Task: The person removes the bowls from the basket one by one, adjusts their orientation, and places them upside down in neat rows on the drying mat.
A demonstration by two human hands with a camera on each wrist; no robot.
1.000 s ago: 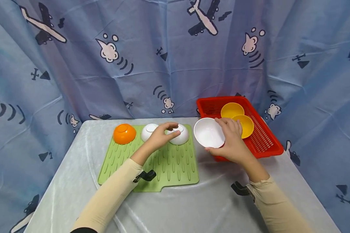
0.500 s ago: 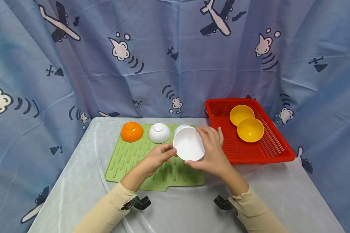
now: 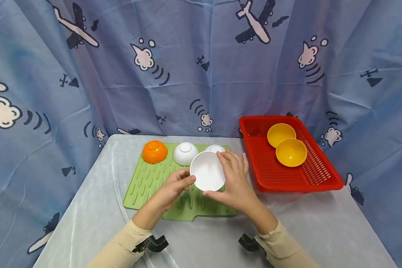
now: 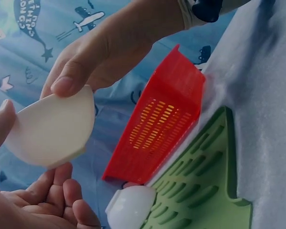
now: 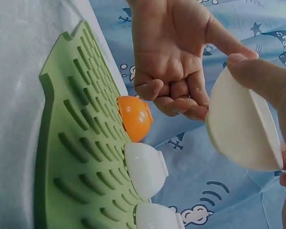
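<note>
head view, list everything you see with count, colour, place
tablecloth: 1, pale grey, foreground
curtain: 1, blue, background
drying mat: 1, green, on tablecloth
basket: 1, red, right of mat
upturned bowls: 3, one orange, two white, mat's far edge
yellow bowls: 2, yellow, in basket
held bowl: 1, white, over mat
wrist cameras: 2, black, by sleeves
sleeves: 2, cream, frame bottom
left hand: 1, bare, at held bowl's left
right hand: 1, bare, at held bowl's right
</note>
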